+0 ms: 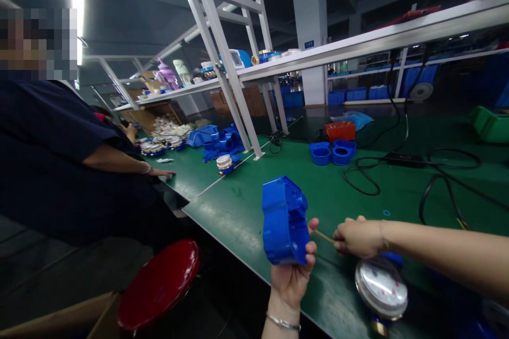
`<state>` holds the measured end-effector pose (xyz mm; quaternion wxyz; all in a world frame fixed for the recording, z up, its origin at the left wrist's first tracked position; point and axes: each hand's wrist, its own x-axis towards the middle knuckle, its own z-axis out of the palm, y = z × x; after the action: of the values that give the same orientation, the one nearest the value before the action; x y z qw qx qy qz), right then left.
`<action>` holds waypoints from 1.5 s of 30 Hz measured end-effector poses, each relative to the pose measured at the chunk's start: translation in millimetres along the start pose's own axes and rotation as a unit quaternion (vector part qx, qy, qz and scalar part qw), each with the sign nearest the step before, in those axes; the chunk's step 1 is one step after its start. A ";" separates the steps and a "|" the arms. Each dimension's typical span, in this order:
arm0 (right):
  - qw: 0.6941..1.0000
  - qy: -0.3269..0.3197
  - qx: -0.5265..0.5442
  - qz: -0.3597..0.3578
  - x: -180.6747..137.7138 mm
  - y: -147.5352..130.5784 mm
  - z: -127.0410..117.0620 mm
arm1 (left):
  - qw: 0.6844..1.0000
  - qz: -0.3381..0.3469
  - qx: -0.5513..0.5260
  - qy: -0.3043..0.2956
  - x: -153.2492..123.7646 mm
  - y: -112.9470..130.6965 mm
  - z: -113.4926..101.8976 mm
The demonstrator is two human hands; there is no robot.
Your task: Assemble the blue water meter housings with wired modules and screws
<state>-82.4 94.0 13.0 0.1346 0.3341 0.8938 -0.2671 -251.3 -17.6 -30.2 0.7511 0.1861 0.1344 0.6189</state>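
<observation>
My left hand (289, 283) grips a blue plastic housing (276, 225) from below, holding it upright above the green table. Its open side faces right. Closed around a thin yellowish wire (324, 235), my right hand (360, 237) is just to the right of the housing. The wire runs from the right fingers towards the left fingertips; where it ends is hidden. Below my right wrist sits a water meter (382, 288) with a clear round cover and a brass end.
Two blue plastic housings (332, 152), a red box (340, 131) and black cables (405, 159) lie further back on the green table (238, 212). Another meter (225, 164) stands near the metal frame post. A co-worker (59, 153) is at left, behind a red stool (159, 286).
</observation>
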 end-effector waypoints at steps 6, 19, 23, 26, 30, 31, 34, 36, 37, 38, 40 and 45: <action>0.983 0.026 0.127 -0.128 -33.3 18.1 2.7 | 0.999 -0.020 -0.045 0.019 10.4 -8.2 -2.6; 0.979 0.065 0.167 -0.100 -18.5 21.4 15.4 | 0.995 -0.071 -0.061 0.040 21.8 -27.4 3.6; 0.975 0.086 0.192 -0.072 -14.2 18.7 17.1 | 0.995 -0.077 -0.052 0.045 24.3 -27.9 2.4; 0.971 0.098 0.210 -0.050 -12.6 17.2 16.7 | 0.996 -0.069 -0.041 0.048 26.0 -28.6 -2.2; 0.964 0.098 0.244 -0.026 -14.5 14.0 12.7 | 0.997 -0.061 -0.018 0.039 27.6 -29.4 -6.3; 0.962 0.097 0.256 -0.019 -15.2 13.0 11.8 | 0.998 -0.060 -0.011 0.035 27.8 -29.6 -6.7; 0.948 0.086 0.305 0.001 -14.4 11.9 12.6 | 0.998 -0.060 0.008 0.023 27.6 -30.1 -7.8; 0.936 0.083 0.342 0.009 -10.5 13.4 16.6 | 0.998 -0.060 0.019 0.017 27.3 -30.1 -8.9; 0.929 0.084 0.359 0.011 -7.7 14.9 19.2 | 0.998 -0.059 0.024 0.015 27.3 -30.0 -9.5; 0.923 0.085 0.375 0.012 -4.8 16.6 21.9 | 0.998 -0.058 0.028 0.014 27.3 -29.8 -10.1; 0.912 0.087 0.401 0.012 0.7 20.0 26.8 | 0.997 -0.059 0.037 0.013 27.5 -29.6 -10.8; 0.896 0.091 0.435 0.013 5.9 23.1 31.2 | 0.996 -0.059 0.063 0.021 28.0 -30.9 -9.7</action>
<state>-69.4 94.0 -24.0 -0.1021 0.3941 0.6922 -0.5959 -222.8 5.8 -51.8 0.7704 0.2116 0.1996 0.5673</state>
